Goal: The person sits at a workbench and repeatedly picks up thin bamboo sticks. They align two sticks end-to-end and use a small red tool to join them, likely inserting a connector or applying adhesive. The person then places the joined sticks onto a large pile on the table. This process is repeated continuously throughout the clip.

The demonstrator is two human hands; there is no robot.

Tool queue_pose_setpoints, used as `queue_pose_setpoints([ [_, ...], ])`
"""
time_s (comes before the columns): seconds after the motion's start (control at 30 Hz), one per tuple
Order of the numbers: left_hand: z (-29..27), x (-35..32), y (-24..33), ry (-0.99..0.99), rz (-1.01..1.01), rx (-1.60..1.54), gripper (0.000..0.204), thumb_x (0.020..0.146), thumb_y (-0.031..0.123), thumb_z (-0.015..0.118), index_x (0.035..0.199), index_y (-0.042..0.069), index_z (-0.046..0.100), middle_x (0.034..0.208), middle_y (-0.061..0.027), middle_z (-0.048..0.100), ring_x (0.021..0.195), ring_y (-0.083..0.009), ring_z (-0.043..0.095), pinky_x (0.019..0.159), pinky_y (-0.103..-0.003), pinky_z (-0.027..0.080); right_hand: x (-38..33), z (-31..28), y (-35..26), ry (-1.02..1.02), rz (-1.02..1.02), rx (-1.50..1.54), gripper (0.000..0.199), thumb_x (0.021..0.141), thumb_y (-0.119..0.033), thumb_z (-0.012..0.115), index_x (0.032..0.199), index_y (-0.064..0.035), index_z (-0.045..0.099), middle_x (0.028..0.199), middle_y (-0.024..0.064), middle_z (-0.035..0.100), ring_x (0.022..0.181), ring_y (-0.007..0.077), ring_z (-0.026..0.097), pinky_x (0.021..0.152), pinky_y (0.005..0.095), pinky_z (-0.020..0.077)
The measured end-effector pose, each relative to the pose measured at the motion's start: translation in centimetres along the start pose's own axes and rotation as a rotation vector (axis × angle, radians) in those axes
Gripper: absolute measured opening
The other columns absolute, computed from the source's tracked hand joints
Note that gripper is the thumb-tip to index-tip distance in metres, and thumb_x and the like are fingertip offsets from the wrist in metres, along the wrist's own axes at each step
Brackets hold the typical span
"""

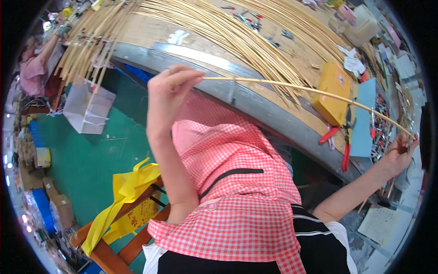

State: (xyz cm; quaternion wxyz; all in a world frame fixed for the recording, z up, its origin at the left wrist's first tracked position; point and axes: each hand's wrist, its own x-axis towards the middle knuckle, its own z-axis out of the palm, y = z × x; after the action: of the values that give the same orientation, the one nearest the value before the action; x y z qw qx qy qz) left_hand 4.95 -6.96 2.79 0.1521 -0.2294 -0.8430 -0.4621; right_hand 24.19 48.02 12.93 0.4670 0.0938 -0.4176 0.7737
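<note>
A long thin bamboo rod [292,85] stretches between my hands above the table's front edge, bowing slightly. My left hand [171,84] pinches one end between thumb and fingertips. At the far right, my right hand [401,148] is closed around the other end, its fingers partly turned away. Under the rod stands a yellow box [335,91]. Beside it lie red-handled pliers [347,144]. Close to my right hand, a blue open box [365,121] holds many small metal pieces with red tips [381,123].
Bundles of bamboo rods [214,32] cover the table [164,51], some overhanging its left end. Loose red-tipped metal pieces [248,19] lie among them. A plastic jug [362,23] stands at the back right. Lower left is a wooden chair [121,246] with yellow cloth; another person [39,66] sits far left.
</note>
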Motion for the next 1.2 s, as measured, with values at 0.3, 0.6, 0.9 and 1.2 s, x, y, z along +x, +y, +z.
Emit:
queue_pose_setpoints([
  [0.3, -2.3, 0.4, -0.1, 0.072, 0.026, -0.032, 0.012, 0.074, -0.002, 0.07, 0.086, -0.001, 0.071, 0.081, -0.008, 0.067, 0.073, -0.0127, 0.061, 0.066, -0.023, 0.046, 3.6, -2.9, 3.1, 0.049, 0.115, -0.107, 0.028, 0.094, -0.008, 0.053, 0.116, 0.0086, 0.049, 0.085, 0.0085, 0.048, 0.066, 0.0138, 0.039, 0.06, 0.0262, 0.0374],
  [0.6, -12.2, 5.8, -12.5, 0.484, -0.059, 0.531, 0.015, 0.084, 0.009, 0.064, 0.094, 0.0, 0.069, 0.083, -0.016, 0.068, 0.07, -0.0257, 0.066, 0.065, -0.033, 0.049, -2.5, 4.8, 8.8, 0.025, 0.231, -0.312, 0.03, 0.096, -0.013, 0.052, 0.119, 0.0058, 0.053, 0.091, 0.0027, 0.056, 0.069, 0.0079, 0.044, 0.058, 0.0224, 0.0384],
  [0.9, -18.7, 7.9, -24.2, 0.42, -0.292, 0.94, 0.025, 0.082, 0.01, 0.059, 0.105, 0.006, 0.068, 0.094, -0.0207, 0.066, 0.089, -0.0372, 0.064, 0.079, -0.044, 0.049, -6.5, 10.3, 14.7, -0.099, 0.344, -0.648, 0.021, 0.094, -0.011, 0.055, 0.106, 0.0043, 0.062, 0.079, 0.0014, 0.057, 0.061, 0.0055, 0.047, 0.053, 0.0202, 0.0397],
  [1.2, -11.8, 6.1, -14.6, 0.401, 0.053, 0.718, 0.029, 0.084, 0.003, 0.057, 0.113, 0.002, 0.063, 0.109, -0.0174, 0.062, 0.102, -0.0338, 0.058, 0.087, -0.04, 0.045, 4.2, 4.3, 25.3, -0.625, -0.141, -1.822, 0.02, 0.082, -0.012, 0.059, 0.094, 0.0016, 0.067, 0.086, 0.0237, 0.065, 0.08, 0.0363, 0.064, 0.073, 0.0415, 0.0504],
])
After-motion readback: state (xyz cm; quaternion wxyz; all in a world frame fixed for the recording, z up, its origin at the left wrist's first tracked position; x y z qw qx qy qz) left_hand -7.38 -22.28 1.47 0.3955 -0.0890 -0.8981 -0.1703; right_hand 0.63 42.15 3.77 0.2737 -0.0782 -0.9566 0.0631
